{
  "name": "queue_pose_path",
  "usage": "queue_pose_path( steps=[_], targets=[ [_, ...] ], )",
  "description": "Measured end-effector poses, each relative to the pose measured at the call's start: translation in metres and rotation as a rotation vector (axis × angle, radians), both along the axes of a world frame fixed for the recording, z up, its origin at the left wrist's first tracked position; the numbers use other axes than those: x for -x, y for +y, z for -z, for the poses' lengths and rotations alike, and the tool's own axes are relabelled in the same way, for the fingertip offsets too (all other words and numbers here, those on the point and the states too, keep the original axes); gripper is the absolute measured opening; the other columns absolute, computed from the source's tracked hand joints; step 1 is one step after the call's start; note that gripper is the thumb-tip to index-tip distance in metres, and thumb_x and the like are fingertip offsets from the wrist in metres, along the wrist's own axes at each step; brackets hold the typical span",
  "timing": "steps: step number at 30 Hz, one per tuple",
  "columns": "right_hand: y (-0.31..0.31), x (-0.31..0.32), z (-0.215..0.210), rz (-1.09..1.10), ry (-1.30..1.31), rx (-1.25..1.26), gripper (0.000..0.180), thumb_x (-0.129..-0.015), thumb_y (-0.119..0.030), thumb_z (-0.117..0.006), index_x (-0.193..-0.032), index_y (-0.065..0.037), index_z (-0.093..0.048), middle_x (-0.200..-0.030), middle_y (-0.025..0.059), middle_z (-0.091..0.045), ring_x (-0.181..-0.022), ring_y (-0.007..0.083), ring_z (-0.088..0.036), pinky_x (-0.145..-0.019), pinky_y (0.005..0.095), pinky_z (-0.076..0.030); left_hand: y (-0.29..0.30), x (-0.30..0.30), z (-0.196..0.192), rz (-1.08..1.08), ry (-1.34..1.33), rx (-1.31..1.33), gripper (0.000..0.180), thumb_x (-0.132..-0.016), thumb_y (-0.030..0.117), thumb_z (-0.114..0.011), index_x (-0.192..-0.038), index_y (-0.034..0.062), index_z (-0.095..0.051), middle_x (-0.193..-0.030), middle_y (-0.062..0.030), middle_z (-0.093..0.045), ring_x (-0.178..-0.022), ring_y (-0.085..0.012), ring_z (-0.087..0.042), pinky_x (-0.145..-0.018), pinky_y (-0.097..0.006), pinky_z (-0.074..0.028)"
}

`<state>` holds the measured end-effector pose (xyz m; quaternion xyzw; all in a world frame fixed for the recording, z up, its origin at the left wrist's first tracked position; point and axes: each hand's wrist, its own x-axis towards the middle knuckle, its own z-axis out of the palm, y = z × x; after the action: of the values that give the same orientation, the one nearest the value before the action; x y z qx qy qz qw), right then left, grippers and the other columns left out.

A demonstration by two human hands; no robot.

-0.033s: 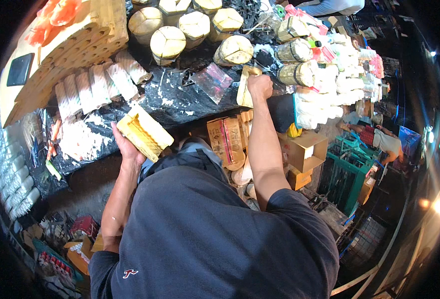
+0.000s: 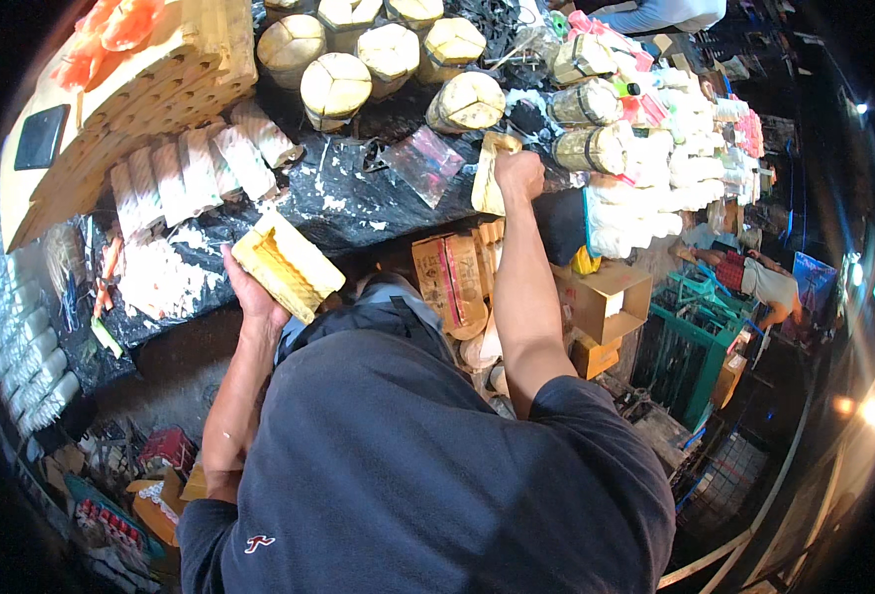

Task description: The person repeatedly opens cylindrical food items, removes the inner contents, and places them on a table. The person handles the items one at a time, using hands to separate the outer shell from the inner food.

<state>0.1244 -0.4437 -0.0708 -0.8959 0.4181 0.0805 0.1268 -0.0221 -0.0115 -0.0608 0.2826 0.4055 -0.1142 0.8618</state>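
My left hand [image 2: 255, 291] is wrapped round the lower left side of a pale yellow block-like mould half [image 2: 292, 265] with a ridged hollow facing up. It is held tilted at the table's front edge. Further off to the right, my right hand [image 2: 522, 175] is closed on a second pale yellow piece [image 2: 488, 180], which looks like a matching mould half; part of it is hidden by the fingers. A clear plastic bag [image 2: 423, 164] with something pinkish inside lies to the left of that hand.
Several strapped yellowish cylinders [image 2: 335, 89] stand at the back. On the left are wrapped rolls [image 2: 198, 166], white scraps [image 2: 165, 280], a wooden board with holes [image 2: 175, 89] and a phone [image 2: 41, 137]. Cardboard boxes [image 2: 611, 292] stand below right. A person [image 2: 759, 282] is far right.
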Motion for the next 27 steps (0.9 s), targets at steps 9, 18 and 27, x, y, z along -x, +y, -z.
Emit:
queue_pose_path(
  steps=[9,18,27],
  targets=[
    [0.038,0.038,-0.011,-0.283,-0.058,0.094,0.100,-0.073,-0.055,-0.092,-0.143,0.006,-0.055,-0.142,0.0271,-0.057,-0.132,0.0449,-0.057,-0.107,0.0527,-0.050,0.009,0.001,0.002,-0.060,0.013,-0.011,0.090,-0.100,0.084,-0.033,-0.139,0.0073,-0.062,-0.129,-0.0124,-0.070,-0.115,-0.0292,-0.069,-0.103,-0.045,-0.056],
    [-0.025,0.073,0.002,0.308,-0.546,-2.212,0.092,-0.074,-0.039,-0.081,-0.148,0.004,-0.048,-0.111,0.0151,-0.062,-0.091,0.0267,-0.060,-0.074,0.0386,-0.052,0.014,0.000,0.001,-0.023,-0.009,0.000,0.091,-0.100,0.085,-0.033,-0.140,0.0076,-0.061,-0.129,-0.0131,-0.070,-0.116,-0.0304,-0.069,-0.103,-0.046,-0.056],
    [0.075,0.083,-0.048,0.010,-0.574,-2.729,0.108,-0.074,-0.039,-0.080,-0.159,0.008,-0.032,-0.129,0.0230,-0.052,-0.103,0.0316,-0.056,-0.084,0.0421,-0.055,0.023,-0.006,-0.003,0.029,-0.017,0.046,0.090,-0.101,0.083,-0.033,-0.142,0.0077,-0.060,-0.132,-0.0122,-0.070,-0.117,-0.0297,-0.069,-0.104,-0.046,-0.056]
  ],
)
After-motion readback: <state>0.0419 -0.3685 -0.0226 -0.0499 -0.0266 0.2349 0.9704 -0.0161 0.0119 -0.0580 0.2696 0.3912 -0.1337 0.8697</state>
